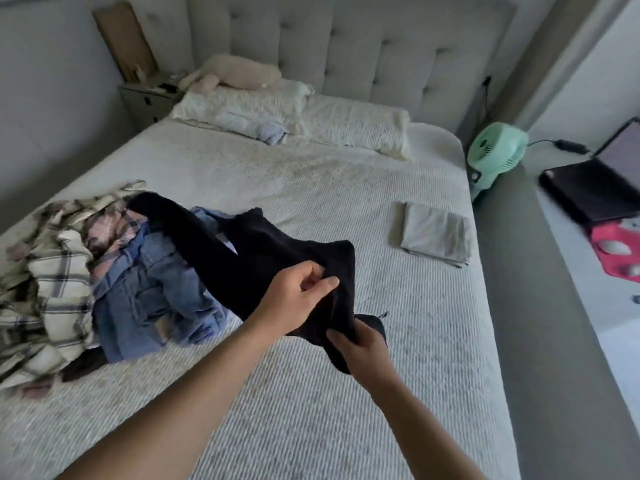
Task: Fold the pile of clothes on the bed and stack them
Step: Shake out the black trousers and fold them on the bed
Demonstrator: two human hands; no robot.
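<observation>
Head view: right hand (360, 348) grips the low end of a black garment (263, 258), fingers curled round the cloth; left hand (298, 296) pinches it higher up between thumb and fingers; the garment trails back onto the pile of clothes (104, 271) on the bed (346, 410); beyond, to the right, lies a folded grey cloth (434, 233); pillows (291, 116) rest against the headboard.

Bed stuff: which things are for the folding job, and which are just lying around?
For the job: black garment, held by the left hand and right hand; pile of clothes; folded grey cloth.

Just lying around: pillows, soft toy, green fan, laptop.
</observation>
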